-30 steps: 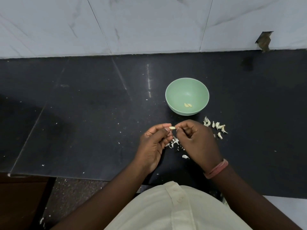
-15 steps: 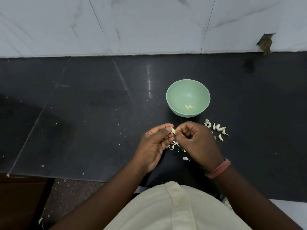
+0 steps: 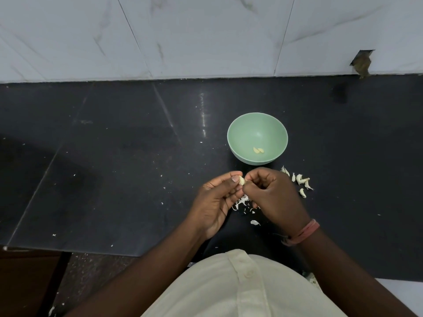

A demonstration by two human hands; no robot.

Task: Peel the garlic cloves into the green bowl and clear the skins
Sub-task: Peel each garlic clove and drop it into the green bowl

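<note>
Head view: clove (image 3: 241,180) pinched in left hand (image 3: 216,197) above tabletop (image 3: 114,179) near bowl (image 3: 238,129), right hand (image 3: 272,193) pinching its skin; likely light, slippery, best held at ends.

Counter (image 3: 114,156) glossy black stone; green bowl (image 3: 238,143) smooth matt (plastic-looking); skins (image 3: 242,202) papery.

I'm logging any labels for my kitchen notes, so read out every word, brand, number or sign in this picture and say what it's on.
None: no readable text on the pale green round bowl, the black stone counter, the white marble-look wall tiles or the cream buttoned shirt.
</note>
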